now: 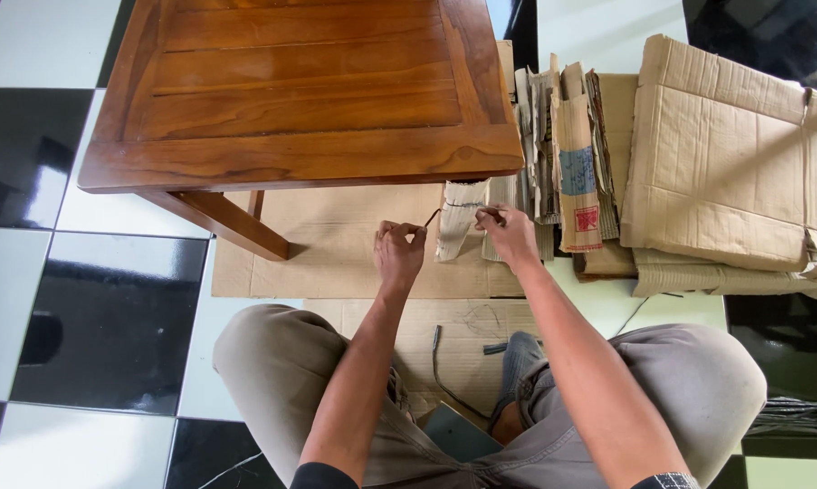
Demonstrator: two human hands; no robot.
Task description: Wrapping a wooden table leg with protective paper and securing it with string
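Note:
My left hand (399,249) pinches one end of a thin dark wire (451,208) with its fingers closed. My right hand (510,234) grips the other end, and the wire is drawn tight between them. The wire runs across a small upright bundle of folded cardboard (458,222) that stands between the two hands, just below the table's front edge. Both hands hover over a flat cardboard sheet (336,249) on the floor.
A brown wooden table (300,91) stands ahead. A leaning stack of folded cardboard (576,154) and large flattened boxes (730,172) lie at the right. A loose dark cable (437,362) lies between my knees. The floor is black and white tiles.

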